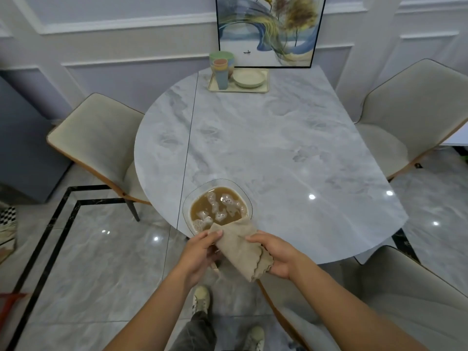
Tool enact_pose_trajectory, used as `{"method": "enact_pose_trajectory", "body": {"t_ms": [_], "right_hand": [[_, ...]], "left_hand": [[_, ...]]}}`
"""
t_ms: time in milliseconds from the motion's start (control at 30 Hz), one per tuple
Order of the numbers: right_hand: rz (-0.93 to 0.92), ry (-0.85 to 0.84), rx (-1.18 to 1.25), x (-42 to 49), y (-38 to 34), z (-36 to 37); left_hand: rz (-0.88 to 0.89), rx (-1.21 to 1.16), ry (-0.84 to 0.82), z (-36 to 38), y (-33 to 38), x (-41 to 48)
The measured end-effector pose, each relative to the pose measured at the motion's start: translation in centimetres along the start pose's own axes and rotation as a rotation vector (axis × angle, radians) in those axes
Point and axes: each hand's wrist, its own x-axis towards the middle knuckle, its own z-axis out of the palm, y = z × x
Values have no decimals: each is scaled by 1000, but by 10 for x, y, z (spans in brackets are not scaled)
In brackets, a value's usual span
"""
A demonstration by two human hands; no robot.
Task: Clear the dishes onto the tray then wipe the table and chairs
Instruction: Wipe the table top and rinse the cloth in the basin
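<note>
Currently: cloth point(240, 247), beige, soft, likely damp, limp; left hand point(200, 252), right hand point(277, 254) both grasping it; best gripped bunched, beside bowl point(186, 206).

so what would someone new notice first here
The clear bowl of brown, foamy water at the table's near edge draws the eye, with a beige cloth gripped by the left hand and right hand at its near rim. At the far edge, a tray of stacked cups and a plate sits before a framed painting.
</note>
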Motion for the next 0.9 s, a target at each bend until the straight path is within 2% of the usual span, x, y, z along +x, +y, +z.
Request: {"method": "enact_pose_trajectory", "body": {"t_ms": [100,200,433,567,700,800,900], "right_hand": [[59,15,51,10,8,8],[37,62,95,21,14,16],[-146,45,167,43,9,46],[-164,156,94,61,-6,76],[-169,237,30,77,-24,105],[-179,191,108,82,-39,121],[-162,147,296,89,-49,130]], "left_hand": [[-82,-72,71,-14,7,8],[-100,-81,116,-28,16,15],[113,15,83,-55,55,33],[350,264,40,-58,90,39],[651,716,-115,-63,118,48],[718,966,-270,-69,130,55],[802,1149,-332,-82,139,67]]}}
